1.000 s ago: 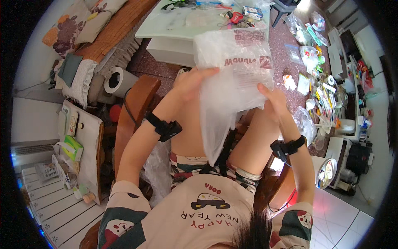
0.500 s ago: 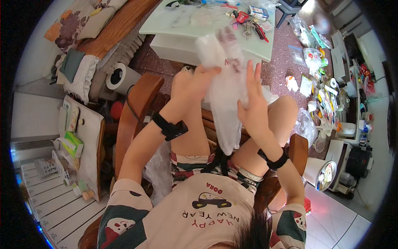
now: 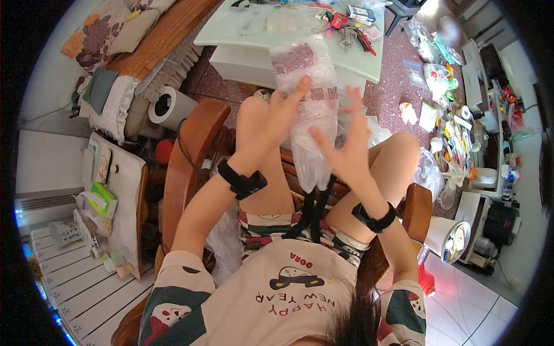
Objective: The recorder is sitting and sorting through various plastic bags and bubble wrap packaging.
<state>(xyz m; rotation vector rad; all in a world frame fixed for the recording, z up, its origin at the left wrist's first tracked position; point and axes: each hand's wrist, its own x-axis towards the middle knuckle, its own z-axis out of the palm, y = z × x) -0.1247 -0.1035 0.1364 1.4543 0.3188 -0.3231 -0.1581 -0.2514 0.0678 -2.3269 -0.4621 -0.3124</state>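
A long, translucent white plastic bag (image 3: 314,115) with dark reddish print hangs over my lap, its bunched lower end pointing toward me. My left hand (image 3: 280,115) grips the bag along its left side, the thumb lying across the front and the other fingers hidden behind. On the other side, my right hand (image 3: 350,141) is spread beside the bag, fingers apart and the upper ones blurred. Whether its thumb touches the plastic I cannot tell. Black drawstrings (image 3: 309,213) hang from my shorts below the bag.
Ahead is a pale glass-topped table (image 3: 231,34) with keys (image 3: 345,41) and a red-and-black tool (image 3: 365,43). Wooden chair arms (image 3: 193,150) flank me. Clutter and clear plastic bags (image 3: 428,173) lie on the floor at right; a white bin (image 3: 173,109) stands left.
The bag has turned, so its printed face shows more, and its lower end has risen. My left hand shifted on it; my right hand's fingers have spread.
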